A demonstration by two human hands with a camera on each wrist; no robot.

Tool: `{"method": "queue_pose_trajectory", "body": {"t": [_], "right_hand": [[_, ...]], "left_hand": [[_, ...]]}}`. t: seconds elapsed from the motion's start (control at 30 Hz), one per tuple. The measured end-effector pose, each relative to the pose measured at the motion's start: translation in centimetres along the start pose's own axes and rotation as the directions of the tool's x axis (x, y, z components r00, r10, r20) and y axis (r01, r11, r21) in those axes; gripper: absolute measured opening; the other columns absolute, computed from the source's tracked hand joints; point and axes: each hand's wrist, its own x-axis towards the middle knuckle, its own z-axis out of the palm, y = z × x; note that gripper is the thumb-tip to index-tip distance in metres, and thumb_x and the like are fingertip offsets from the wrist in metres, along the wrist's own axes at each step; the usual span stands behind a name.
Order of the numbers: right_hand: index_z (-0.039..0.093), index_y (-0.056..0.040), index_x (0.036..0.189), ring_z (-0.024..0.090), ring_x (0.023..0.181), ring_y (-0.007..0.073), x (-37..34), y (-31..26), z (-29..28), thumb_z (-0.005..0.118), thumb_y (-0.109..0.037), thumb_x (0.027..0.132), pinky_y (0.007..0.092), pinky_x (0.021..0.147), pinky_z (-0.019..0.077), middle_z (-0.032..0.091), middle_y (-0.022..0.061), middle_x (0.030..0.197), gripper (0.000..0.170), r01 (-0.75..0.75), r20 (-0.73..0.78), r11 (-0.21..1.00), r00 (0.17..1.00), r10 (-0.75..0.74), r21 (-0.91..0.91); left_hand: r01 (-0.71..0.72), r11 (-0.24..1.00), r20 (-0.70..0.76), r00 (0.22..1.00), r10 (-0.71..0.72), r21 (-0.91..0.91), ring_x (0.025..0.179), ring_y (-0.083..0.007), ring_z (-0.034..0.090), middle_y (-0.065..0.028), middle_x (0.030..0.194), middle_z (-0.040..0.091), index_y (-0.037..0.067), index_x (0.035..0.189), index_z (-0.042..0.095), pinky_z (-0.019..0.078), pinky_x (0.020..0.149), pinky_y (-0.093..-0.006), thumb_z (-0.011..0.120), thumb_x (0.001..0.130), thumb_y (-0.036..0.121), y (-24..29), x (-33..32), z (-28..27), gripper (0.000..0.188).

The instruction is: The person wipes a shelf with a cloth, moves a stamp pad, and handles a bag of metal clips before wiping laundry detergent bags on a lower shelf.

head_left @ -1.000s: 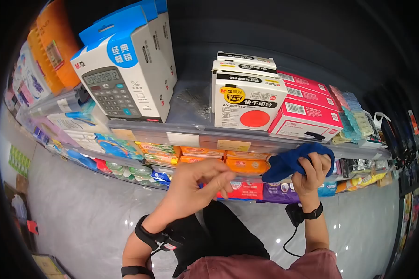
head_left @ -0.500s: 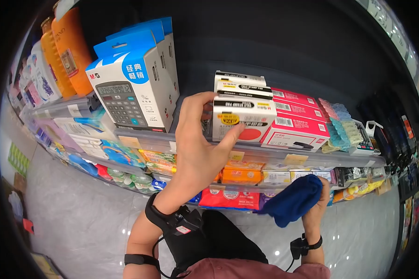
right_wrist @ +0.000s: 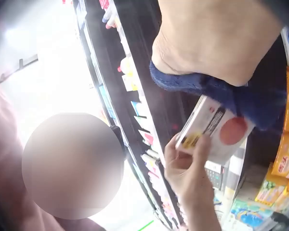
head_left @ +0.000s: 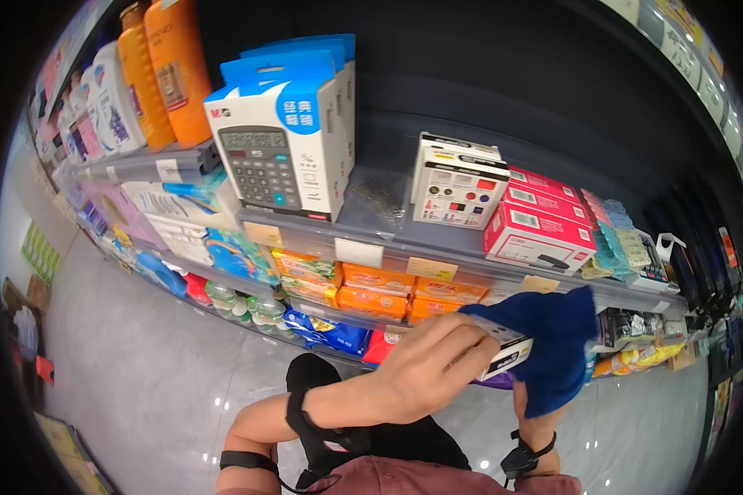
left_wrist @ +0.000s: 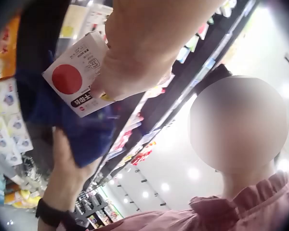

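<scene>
"M&G" on calculator box, "印台" on carton

In the head view, boxed calculators stand toward eleven o'clock, orange bottles at ten; pink-red boxes sit near three, yellow packets lie at four, orange packs at six, and grey floor shows at eight.

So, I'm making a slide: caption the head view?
Left hand holds a box at the blue cloth in the right hand, before a stocked shelf.
</scene>
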Motion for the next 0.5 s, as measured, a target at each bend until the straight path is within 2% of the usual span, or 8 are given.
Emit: {"method": "queue_pose_trajectory", "body": {"t": [0.03, 0.07, 0.13, 0.17, 0.27, 0.33, 0.43, 0.5], "right_hand": [[0.041, -0.0017, 0.125, 0.048, 0.116, 0.0254, 0.2, -0.6, 0.8, 0.055, -0.012, 0.085, 0.0353, 0.099, 0.0363, 0.047, 0.0129, 0.126, 0.043, 0.004, 0.010, 1.000, 1.000, -0.004, 0.002], [0.041, -0.0019, 0.124, 0.046, 0.118, 0.0256, 0.4, -1.1, 1.5, 0.057, -0.012, 0.083, 0.0360, 0.100, 0.0351, 0.045, 0.0142, 0.128, 0.045, 0.018, 0.049, 0.990, 0.999, -0.024, 0.137], [0.043, -0.0035, 0.118, 0.047, 0.113, 0.0220, 0.7, -3.1, 3.3, 0.054, -0.015, 0.087, 0.0349, 0.099, 0.0360, 0.048, 0.0112, 0.119, 0.034, 0.031, 0.041, 0.936, 0.998, -0.048, 0.352], [0.043, -0.0039, 0.116, 0.048, 0.111, 0.0213, 0.9, -3.6, 3.5, 0.056, -0.016, 0.086, 0.0335, 0.097, 0.0365, 0.048, 0.0109, 0.117, 0.035, 0.037, 0.066, 0.929, 0.996, -0.066, 0.369], [0.044, -0.0027, 0.115, 0.048, 0.109, 0.0228, 0.5, -2.5, 2.9, 0.063, -0.014, 0.079, 0.0330, 0.096, 0.0362, 0.048, 0.0134, 0.117, 0.042, 0.019, 0.155, 0.940, 0.985, -0.076, 0.340], [0.046, -0.0011, 0.112, 0.051, 0.102, 0.0205, 0.5, -2.7, 3.0, 0.062, -0.014, 0.080, 0.0303, 0.091, 0.0383, 0.052, 0.0119, 0.110, 0.038, 0.052, 0.135, 0.972, 0.987, -0.084, 0.230], [0.046, 0.0008, 0.110, 0.052, 0.098, 0.0179, 0.1, -2.6, 3.5, 0.059, -0.015, 0.082, 0.0281, 0.088, 0.0396, 0.054, 0.0105, 0.105, 0.035, -0.028, 0.020, 0.969, 1.000, 0.024, 0.246], [0.046, 0.0000, 0.111, 0.052, 0.096, 0.0149, 0.3, -1.8, 3.4, 0.056, -0.012, 0.084, 0.0263, 0.086, 0.0401, 0.055, 0.0077, 0.103, 0.031, -0.030, 0.041, 0.972, 0.999, 0.021, 0.234]], "left_hand": [[0.086, 0.994, -0.009, 0.996, -0.087, -0.065, 0.084, -0.0318, 0.055, -0.0155, 0.089, 0.055, -0.005, 0.098, 0.057, 0.0470, 0.074, -0.0373, 0.060, 0.061, -0.002, 0.1, -1.0, 1.0, 0.037], [0.169, 0.977, -0.013, 0.985, -0.172, -0.133, 0.083, -0.0335, 0.056, -0.0164, 0.088, 0.055, -0.005, 0.098, 0.058, 0.0481, 0.075, -0.0375, 0.061, 0.057, -0.007, 0.4, -1.8, 1.6, 0.041], [0.160, 0.979, -0.045, 0.985, -0.167, -0.128, 0.082, -0.0338, 0.055, -0.0168, 0.088, 0.055, -0.006, 0.096, 0.057, 0.0479, 0.075, -0.0389, 0.060, 0.057, -0.008, 1.3, -2.3, 1.7, 0.039], [0.152, 0.980, -0.073, 0.984, -0.162, -0.129, 0.082, -0.0341, 0.055, -0.0172, 0.088, 0.054, -0.006, 0.095, 0.056, 0.0477, 0.075, -0.0403, 0.059, 0.057, -0.009, 1.6, -2.4, 1.7, 0.038], [0.221, 0.958, -0.093, 0.966, -0.241, -0.182, 0.081, -0.0346, 0.054, -0.0171, 0.088, 0.054, -0.006, 0.097, 0.055, 0.0471, 0.073, -0.0403, 0.059, 0.056, -0.010, 1.5, -3.1, 1.7, 0.041], [0.273, 0.928, -0.084, 0.950, -0.302, -0.255, 0.082, -0.0355, 0.054, -0.0166, 0.090, 0.054, -0.005, 0.100, 0.054, 0.0466, 0.073, -0.0400, 0.060, 0.054, -0.010, 1.2, -3.5, 1.6, 0.046], [0.236, 0.926, -0.031, 0.966, -0.256, -0.294, 0.083, -0.0353, 0.054, -0.0165, 0.091, 0.055, -0.004, 0.099, 0.055, 0.0460, 0.074, -0.0408, 0.060, 0.054, -0.011, 1.2, -3.6, 1.4, 0.046], [0.275, 0.906, 0.005, 0.957, -0.289, -0.322, 0.084, -0.0347, 0.055, -0.0164, 0.091, 0.056, -0.003, 0.100, 0.055, 0.0459, 0.075, -0.0405, 0.061, 0.057, -0.010, 0.9, -3.7, 1.1, 0.044]]}}
